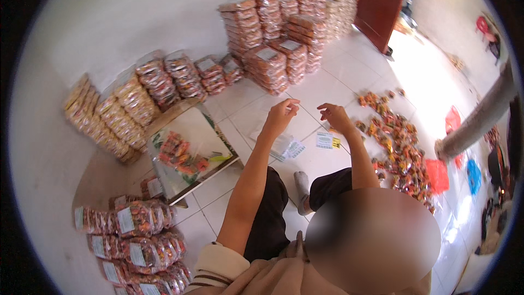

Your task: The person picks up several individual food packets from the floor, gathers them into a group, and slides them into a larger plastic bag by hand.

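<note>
My left hand [282, 116] hovers over the tiled floor with its fingers loosely curled and nothing seen in them. Across a short gap, my right hand [335, 116] is also raised, thumb and fingers bent and apart, with no item visible in it. Below my left hand lie clear plastic bags [279, 146] and a printed paper label [296, 148]. Closer to my right hand, another printed label [324, 140] lies flat, with a small yellow card [336, 143] at its edge. A long heap of small wrapped packets [403, 143] spreads to the right of my right forearm.
A low table [215, 133] at left bears a bag of orange packets [176, 147] and a yellow-green tool [221, 157]. Packed bundles [266, 59] stand stacked along the wall; more bundles [143, 219] are at lower left. A post [470, 127] slants at right near a red bag [437, 176].
</note>
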Motion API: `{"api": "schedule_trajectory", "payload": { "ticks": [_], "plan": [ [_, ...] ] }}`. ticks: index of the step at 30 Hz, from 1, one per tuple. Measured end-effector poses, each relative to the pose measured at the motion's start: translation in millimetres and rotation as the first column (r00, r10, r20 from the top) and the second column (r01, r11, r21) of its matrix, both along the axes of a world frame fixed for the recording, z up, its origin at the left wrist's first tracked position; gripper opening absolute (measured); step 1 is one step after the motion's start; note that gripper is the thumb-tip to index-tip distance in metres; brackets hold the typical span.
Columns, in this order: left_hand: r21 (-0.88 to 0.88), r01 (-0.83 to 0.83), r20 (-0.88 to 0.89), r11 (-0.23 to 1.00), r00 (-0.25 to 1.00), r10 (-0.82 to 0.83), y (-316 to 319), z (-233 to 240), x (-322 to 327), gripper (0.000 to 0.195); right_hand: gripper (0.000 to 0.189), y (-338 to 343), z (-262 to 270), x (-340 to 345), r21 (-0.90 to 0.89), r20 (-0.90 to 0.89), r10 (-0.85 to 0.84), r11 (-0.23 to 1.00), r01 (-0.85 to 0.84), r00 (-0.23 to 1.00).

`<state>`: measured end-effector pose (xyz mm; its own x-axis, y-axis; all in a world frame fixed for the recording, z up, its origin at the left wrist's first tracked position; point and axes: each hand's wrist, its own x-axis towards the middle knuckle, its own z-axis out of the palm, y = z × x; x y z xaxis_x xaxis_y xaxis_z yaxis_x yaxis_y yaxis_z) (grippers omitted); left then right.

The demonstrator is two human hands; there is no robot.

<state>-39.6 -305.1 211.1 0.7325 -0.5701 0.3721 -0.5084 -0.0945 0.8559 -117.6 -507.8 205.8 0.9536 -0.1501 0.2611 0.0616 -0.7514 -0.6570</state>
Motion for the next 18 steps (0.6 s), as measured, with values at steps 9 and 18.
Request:
{"api": "schedule_trajectory", "payload": {
  "ticks": [9,18],
  "plan": [
    [0.174,0.246,-0.068,0.954,0.969,-0.238,-100,-14,-20,0.026,0.022,-76,-12,-77,-0.057,0.044,-0.220,0.973,0.222,0.975],
    [0.155,0.440,-0.191,0.884,0.892,-0.410,-222,-80,-30,0.026,0.023,-175,-103,-107,0.236,-0.314,-0.320,0.886,0.400,0.894]
  ]
}}
